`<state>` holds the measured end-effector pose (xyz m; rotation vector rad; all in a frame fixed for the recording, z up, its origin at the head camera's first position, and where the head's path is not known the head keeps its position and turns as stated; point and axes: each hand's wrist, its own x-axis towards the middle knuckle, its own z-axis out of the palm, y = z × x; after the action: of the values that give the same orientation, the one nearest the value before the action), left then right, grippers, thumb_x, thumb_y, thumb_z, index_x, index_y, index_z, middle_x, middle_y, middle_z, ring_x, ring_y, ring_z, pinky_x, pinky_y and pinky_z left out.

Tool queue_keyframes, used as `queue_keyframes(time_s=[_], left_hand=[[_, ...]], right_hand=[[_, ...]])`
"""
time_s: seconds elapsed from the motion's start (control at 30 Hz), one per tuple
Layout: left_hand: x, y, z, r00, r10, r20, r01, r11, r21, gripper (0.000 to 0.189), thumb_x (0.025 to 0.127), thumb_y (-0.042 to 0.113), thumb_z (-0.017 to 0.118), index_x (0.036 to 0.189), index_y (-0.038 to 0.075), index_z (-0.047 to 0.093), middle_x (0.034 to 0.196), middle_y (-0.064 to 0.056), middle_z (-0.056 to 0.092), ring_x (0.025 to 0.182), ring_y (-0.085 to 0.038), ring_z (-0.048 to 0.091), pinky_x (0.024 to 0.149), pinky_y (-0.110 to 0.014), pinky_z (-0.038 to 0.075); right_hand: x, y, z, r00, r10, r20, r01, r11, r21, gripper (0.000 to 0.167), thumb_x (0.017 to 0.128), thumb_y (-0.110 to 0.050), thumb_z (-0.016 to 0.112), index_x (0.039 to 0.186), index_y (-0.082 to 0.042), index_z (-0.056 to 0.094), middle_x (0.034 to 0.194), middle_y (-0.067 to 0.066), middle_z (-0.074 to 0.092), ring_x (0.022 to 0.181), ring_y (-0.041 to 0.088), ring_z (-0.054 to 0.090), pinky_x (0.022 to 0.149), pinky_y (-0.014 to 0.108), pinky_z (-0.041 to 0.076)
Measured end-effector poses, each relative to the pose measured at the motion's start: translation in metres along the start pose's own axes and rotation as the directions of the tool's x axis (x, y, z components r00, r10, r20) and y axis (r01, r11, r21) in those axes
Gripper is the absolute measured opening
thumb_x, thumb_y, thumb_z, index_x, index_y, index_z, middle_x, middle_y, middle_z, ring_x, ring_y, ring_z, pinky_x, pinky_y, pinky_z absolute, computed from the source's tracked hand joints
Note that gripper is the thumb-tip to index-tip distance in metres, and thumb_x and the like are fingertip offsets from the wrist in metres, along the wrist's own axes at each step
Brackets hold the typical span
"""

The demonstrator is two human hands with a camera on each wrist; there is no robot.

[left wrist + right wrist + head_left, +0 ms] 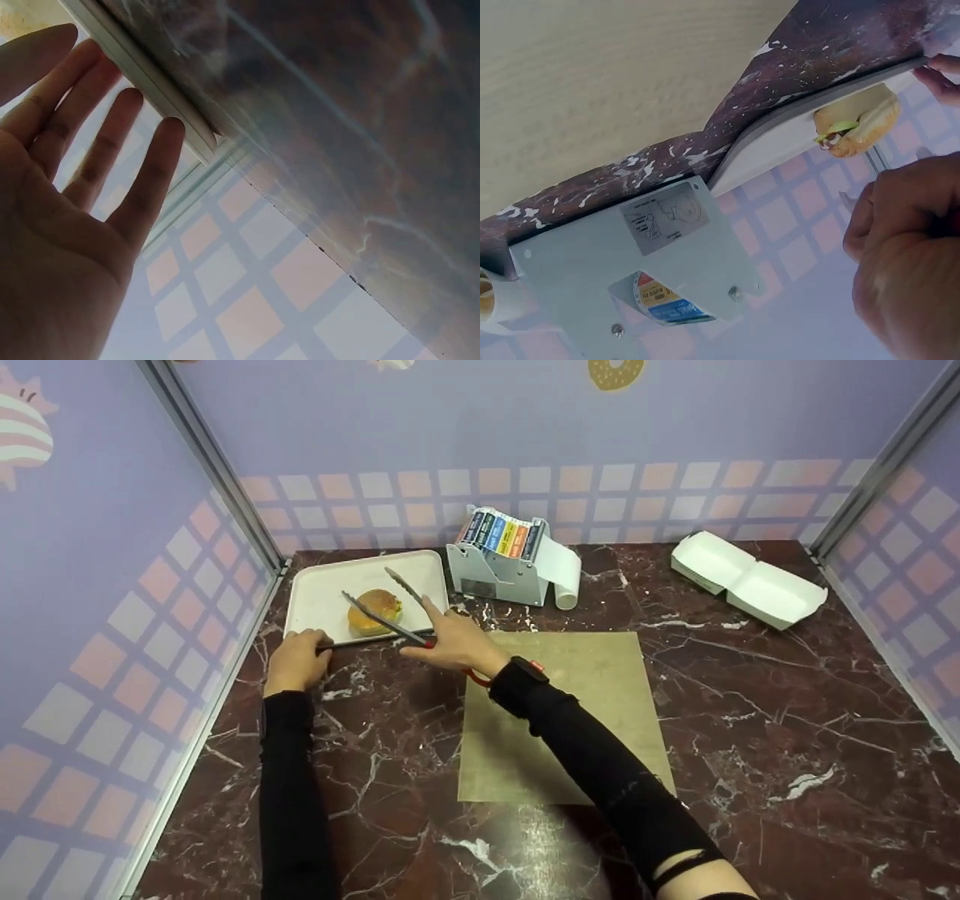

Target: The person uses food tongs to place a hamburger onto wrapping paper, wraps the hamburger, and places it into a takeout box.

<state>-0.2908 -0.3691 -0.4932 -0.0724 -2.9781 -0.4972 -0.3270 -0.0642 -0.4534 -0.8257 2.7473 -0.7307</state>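
1. Head view: the burger [379, 604] sits on the tray [321, 583], with the parted tongs [405, 634] reaching over it, one arm crossing it in this view; whether they touch is unclear.
2. The right hand [459, 643] grips the tongs, forefinger laid along one arm. A good grip probably needs both tips low on opposite sides, then a gentle squeeze, as soft bread likely dents.
3. Left wrist view: the left hand [64, 217] is spread, fingers nearly straight, tips at the tray's rim. Light, steady pressure there should stop it sliding.
4. Right wrist view: the right hand is curled, the tongs mostly hidden. Filling [838, 135] shows at the burger's side, so tilting could spill it. The label dispenser [577, 255] stands just beside the tray; best to steer clear.
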Motion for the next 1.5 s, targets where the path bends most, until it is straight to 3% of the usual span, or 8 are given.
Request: queue_keyframes(time_s=[0.27, 0.53, 0.7, 0.8, 0.97, 1.2, 1.33, 1.5], left_hand=[[0.004, 0.006, 0.004, 1.0, -0.003, -0.012, 0.003, 1.0, -0.022, 0.021, 0.098, 0.009, 0.063, 0.115, -0.001, 0.071, 0.121, -0.025, 0.069, 0.112, -0.047, 0.057, 0.096, -0.064, 0.049], [0.006, 0.015, 0.008, 1.0, -0.015, -0.002, 0.015, 0.999, -0.042, 0.02, 0.099, 0.009, 0.063, 0.115, -0.002, 0.07, 0.119, -0.026, 0.068, 0.114, -0.048, 0.062, 0.098, -0.064, 0.05], [0.006, 0.016, 0.009, 1.0, -0.01, -0.001, 0.01, 0.999, -0.041, 0.019, 0.099, 0.008, 0.063, 0.114, -0.002, 0.069, 0.119, -0.026, 0.068, 0.113, -0.049, 0.062, 0.097, -0.064, 0.05], [0.006, 0.016, 0.009, 1.0, -0.011, -0.001, 0.011, 0.999, -0.041, 0.019, 0.099, 0.008, 0.063, 0.114, -0.001, 0.069, 0.119, -0.025, 0.068, 0.113, -0.048, 0.062, 0.097, -0.064, 0.05], [0.006, 0.015, 0.008, 1.0, -0.015, -0.002, 0.015, 0.999, -0.042, 0.018, 0.098, 0.007, 0.064, 0.114, -0.002, 0.069, 0.119, -0.025, 0.068, 0.114, -0.048, 0.062, 0.098, -0.064, 0.05], [0.003, 0.009, 0.006, 1.0, -0.008, 0.001, 0.008, 0.999, -0.038, 0.019, 0.098, 0.008, 0.063, 0.113, -0.002, 0.068, 0.118, -0.026, 0.068, 0.113, -0.049, 0.062, 0.097, -0.065, 0.049], [-0.001, 0.004, 0.003, 1.0, -0.017, -0.003, 0.017, 1.0, -0.021, 0.018, 0.098, 0.008, 0.063, 0.113, -0.002, 0.068, 0.118, -0.026, 0.067, 0.113, -0.049, 0.062, 0.096, -0.066, 0.049], [-0.002, 0.001, 0.001, 1.0, -0.012, -0.002, 0.012, 1.0, -0.023, 0.018, 0.098, 0.008, 0.062, 0.112, -0.002, 0.068, 0.117, -0.026, 0.067, 0.112, -0.05, 0.062, 0.095, -0.067, 0.049]], right_hand=[[0.003, 0.002, 0.006, 1.0, -0.009, 0.004, 0.009, 0.998, -0.063, 0.103, 0.088, -0.072, 0.064, 0.167, -0.036, 0.009, 0.152, 0.038, 0.043, 0.127, 0.05, 0.058, 0.11, 0.056, 0.049], [0.008, 0.007, 0.014, 0.996, 0.061, 0.06, -0.061, 0.998, -0.001, 0.108, 0.093, -0.069, 0.06, 0.168, -0.012, 0.006, 0.149, 0.032, 0.052, 0.131, 0.044, 0.058, 0.113, 0.048, 0.048], [0.013, 0.007, 0.015, 0.989, 0.11, 0.098, -0.115, 0.992, 0.047, 0.082, 0.102, -0.059, 0.052, 0.157, -0.001, 0.034, 0.141, 0.027, 0.059, 0.124, 0.038, 0.063, 0.106, 0.045, 0.052], [0.013, 0.006, 0.016, 0.988, 0.111, 0.105, -0.117, 0.992, 0.05, 0.067, 0.105, -0.054, 0.048, 0.144, 0.0, 0.046, 0.129, 0.025, 0.064, 0.111, 0.035, 0.065, 0.096, 0.043, 0.054], [0.013, 0.006, 0.018, 0.992, 0.088, 0.087, -0.093, 0.994, 0.055, 0.055, 0.107, -0.048, 0.048, 0.136, -0.001, 0.051, 0.118, 0.021, 0.065, 0.097, 0.032, 0.065, 0.083, 0.039, 0.052], [0.014, 0.003, 0.025, 0.998, 0.042, 0.045, -0.043, 0.998, 0.037, 0.045, 0.109, -0.038, 0.049, 0.13, 0.001, 0.053, 0.113, 0.022, 0.067, 0.095, 0.034, 0.069, 0.082, 0.041, 0.058], [0.015, -0.001, 0.028, 0.999, 0.013, 0.041, -0.015, 0.998, 0.065, 0.041, 0.109, -0.036, 0.049, 0.127, 0.001, 0.054, 0.11, 0.022, 0.068, 0.075, 0.027, 0.07, 0.067, 0.033, 0.058], [0.018, -0.001, 0.027, 0.998, 0.031, 0.057, -0.04, 0.985, 0.168, 0.035, 0.109, -0.033, 0.05, 0.121, -0.001, 0.054, 0.099, 0.016, 0.066, 0.048, 0.013, 0.057, 0.043, 0.024, 0.049]])
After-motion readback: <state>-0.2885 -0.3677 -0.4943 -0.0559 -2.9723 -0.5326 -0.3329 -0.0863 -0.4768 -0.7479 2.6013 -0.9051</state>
